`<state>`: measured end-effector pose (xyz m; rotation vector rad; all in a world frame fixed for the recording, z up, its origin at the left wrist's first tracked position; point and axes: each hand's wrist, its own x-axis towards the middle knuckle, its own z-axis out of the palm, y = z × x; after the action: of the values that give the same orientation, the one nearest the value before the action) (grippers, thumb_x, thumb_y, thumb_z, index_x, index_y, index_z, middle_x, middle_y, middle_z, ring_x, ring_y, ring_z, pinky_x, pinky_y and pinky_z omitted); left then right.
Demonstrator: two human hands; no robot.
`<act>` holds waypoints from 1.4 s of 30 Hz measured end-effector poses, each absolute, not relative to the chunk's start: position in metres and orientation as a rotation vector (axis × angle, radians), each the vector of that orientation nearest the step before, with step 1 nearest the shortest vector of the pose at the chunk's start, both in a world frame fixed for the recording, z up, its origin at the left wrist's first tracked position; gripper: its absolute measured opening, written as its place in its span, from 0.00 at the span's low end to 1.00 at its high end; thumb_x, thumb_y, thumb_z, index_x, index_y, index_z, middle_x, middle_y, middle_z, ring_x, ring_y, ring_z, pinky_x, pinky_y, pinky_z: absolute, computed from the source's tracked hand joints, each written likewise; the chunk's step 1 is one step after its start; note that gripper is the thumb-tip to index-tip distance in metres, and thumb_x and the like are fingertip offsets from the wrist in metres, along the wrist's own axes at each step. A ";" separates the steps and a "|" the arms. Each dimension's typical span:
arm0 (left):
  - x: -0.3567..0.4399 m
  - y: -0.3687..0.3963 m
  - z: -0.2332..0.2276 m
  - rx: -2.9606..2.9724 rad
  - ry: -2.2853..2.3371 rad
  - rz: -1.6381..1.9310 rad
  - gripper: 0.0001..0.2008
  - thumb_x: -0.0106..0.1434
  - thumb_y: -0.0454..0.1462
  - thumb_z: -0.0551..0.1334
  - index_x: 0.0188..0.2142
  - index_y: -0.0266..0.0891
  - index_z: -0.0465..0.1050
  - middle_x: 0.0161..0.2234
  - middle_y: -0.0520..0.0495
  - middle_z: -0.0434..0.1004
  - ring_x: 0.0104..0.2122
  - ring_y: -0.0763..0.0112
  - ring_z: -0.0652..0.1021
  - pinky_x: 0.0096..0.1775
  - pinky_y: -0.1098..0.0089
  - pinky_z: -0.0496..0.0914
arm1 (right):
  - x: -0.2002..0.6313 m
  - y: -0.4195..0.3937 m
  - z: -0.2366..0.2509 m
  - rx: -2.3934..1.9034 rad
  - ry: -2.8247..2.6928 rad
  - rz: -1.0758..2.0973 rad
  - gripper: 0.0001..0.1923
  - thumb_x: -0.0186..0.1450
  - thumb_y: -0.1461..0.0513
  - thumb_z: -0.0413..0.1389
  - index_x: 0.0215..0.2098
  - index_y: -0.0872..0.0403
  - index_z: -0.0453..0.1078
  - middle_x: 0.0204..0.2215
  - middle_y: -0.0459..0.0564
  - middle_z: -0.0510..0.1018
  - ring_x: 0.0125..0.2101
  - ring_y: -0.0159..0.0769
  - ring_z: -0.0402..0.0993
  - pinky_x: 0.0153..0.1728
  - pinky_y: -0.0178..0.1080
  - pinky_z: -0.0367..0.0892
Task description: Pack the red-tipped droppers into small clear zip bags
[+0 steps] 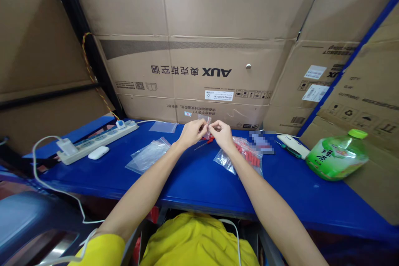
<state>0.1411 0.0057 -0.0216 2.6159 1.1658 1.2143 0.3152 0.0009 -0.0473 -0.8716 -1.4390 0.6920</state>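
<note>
My left hand (193, 131) and my right hand (222, 133) meet above the middle of the blue table, fingers pinched together. Between them is a small clear zip bag (204, 121), held by both hands at its upper part. Just below the hands lies a red-handled screwdriver (205, 144), its thin shaft pointing left. To the left of my left hand is a stack of clear plastic bags (148, 156). Beside my right forearm lies a clear bag of red parts (252, 158), partly hidden by the arm.
A white power strip (102, 140) with plugs and a white earbud case (98, 152) are at left. Another flat clear bag (163, 127) lies behind. At right are a white phone (293, 145), a green tool (288, 149) and a green-capped bottle (336, 156). Cardboard (187, 54) walls the back.
</note>
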 end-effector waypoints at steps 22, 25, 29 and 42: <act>0.145 -0.006 -0.019 2.660 1.327 1.385 0.17 0.78 0.44 0.52 0.34 0.43 0.69 0.31 0.47 0.77 0.33 0.66 0.75 0.36 0.67 0.61 | 0.321 0.006 -0.054 -1.181 -1.343 0.445 0.07 0.56 0.57 0.56 0.32 0.49 0.71 0.29 0.47 0.82 0.32 0.39 0.80 0.39 0.39 0.74; 0.148 -0.008 -0.021 2.463 1.326 1.445 0.25 0.78 0.48 0.49 0.26 0.42 0.67 0.25 0.48 0.74 0.28 0.67 0.73 0.34 0.65 0.59 | 0.326 0.014 -0.057 -1.128 -1.264 0.544 0.08 0.57 0.56 0.55 0.32 0.49 0.71 0.30 0.48 0.83 0.33 0.41 0.81 0.37 0.39 0.75; 0.161 -0.008 -0.035 1.976 1.207 1.422 0.34 0.77 0.54 0.48 0.18 0.42 0.66 0.16 0.48 0.68 0.21 0.68 0.72 0.32 0.66 0.62 | 0.326 0.020 -0.054 -0.950 -1.019 0.702 0.11 0.56 0.54 0.58 0.36 0.50 0.70 0.33 0.49 0.83 0.34 0.40 0.81 0.35 0.39 0.76; 0.180 -0.010 -0.023 0.800 0.451 1.392 0.22 0.68 0.53 0.64 0.51 0.39 0.79 0.52 0.39 0.83 0.46 0.58 0.83 0.43 0.64 0.77 | 0.294 -0.007 -0.054 -0.846 -1.274 1.053 0.21 0.57 0.51 0.66 0.41 0.48 0.63 0.29 0.41 0.78 0.24 0.35 0.78 0.30 0.39 0.77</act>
<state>0.1799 -0.0096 -0.0233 0.7996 0.4513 1.3924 0.2942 -0.0068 -0.0537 -0.8457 -1.2743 1.0525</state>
